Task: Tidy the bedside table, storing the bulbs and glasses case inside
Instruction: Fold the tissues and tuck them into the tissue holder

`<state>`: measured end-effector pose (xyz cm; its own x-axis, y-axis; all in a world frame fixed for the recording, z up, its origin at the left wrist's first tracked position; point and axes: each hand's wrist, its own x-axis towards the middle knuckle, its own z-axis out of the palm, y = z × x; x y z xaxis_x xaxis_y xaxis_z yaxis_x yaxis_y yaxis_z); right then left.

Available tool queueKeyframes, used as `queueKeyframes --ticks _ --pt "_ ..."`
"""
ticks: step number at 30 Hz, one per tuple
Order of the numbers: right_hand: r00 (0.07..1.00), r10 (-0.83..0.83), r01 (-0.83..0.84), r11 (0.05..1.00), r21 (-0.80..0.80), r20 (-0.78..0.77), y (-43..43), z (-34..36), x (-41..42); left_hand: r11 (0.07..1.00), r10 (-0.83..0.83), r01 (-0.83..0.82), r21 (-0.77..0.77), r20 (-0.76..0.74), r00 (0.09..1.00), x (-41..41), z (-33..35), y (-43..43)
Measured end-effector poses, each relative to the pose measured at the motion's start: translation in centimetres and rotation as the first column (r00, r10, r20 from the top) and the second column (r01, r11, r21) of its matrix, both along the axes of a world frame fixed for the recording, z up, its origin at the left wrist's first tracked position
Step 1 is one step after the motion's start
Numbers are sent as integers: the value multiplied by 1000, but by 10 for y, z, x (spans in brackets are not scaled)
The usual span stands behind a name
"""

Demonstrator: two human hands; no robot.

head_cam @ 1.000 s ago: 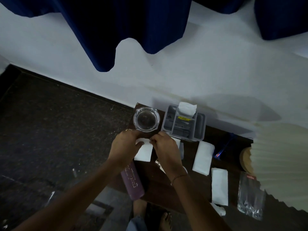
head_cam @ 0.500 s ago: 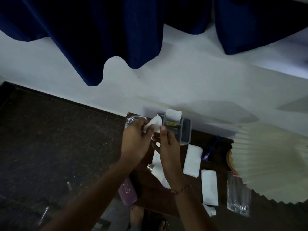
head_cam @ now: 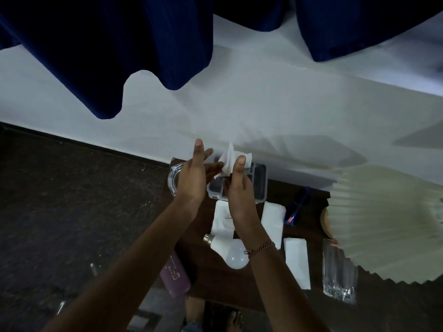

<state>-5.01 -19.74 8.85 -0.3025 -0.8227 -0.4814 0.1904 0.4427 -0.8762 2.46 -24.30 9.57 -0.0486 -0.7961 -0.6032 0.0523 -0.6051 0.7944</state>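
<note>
A crumpled white tissue (head_cam: 227,161) is pinched between both hands above the grey compartment box (head_cam: 260,185). My right hand (head_cam: 239,188) grips its lower edge with the thumb raised. My left hand (head_cam: 194,176) touches it with spread fingers, index pointing up. On the dark wooden bedside table (head_cam: 239,286) lies a white bulb (head_cam: 230,252) on its side, metal cap to the left, partly behind my right wrist. A mauve case (head_cam: 176,276) hangs over the table's left front edge.
A glass ashtray (head_cam: 173,178) sits at the table's back left. White flat packets (head_cam: 296,262) lie mid-table, a blue pen (head_cam: 298,209) behind them, a clear plastic packet (head_cam: 339,271) at right. A pleated lampshade (head_cam: 388,224) covers the right side. Dark curtains hang above.
Both hands have lifted the tissue off the table up over the grey box, and the left fingers have spread. The bulb they covered is now in view.
</note>
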Motion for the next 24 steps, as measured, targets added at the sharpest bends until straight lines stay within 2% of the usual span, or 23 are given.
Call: queueKeyframes --ticks 5,10,13,17,20,24 --pt "995 56 -55 998 6 -80 1 -13 0 1000 -7 5 26 41 999 2 -10 1" --pt "995 71 -74 996 -44 -65 8 -18 -2 998 -54 50 47 95 994 4 -18 7" --pt "999 2 -5 998 -63 -48 16 -16 -7 999 19 -12 -42 176 984 5 -14 22" --pt "977 -207 204 977 -55 -56 37 -12 -23 979 149 -108 -171 254 956 1 -5 54" --pt "935 -351 350 936 -33 -55 61 -18 -45 993 95 -75 -95 219 971 -13 -7 76" --pt "887 -448 457 886 77 -114 92 -37 -66 990 -98 83 114 133 986 -41 -20 92"
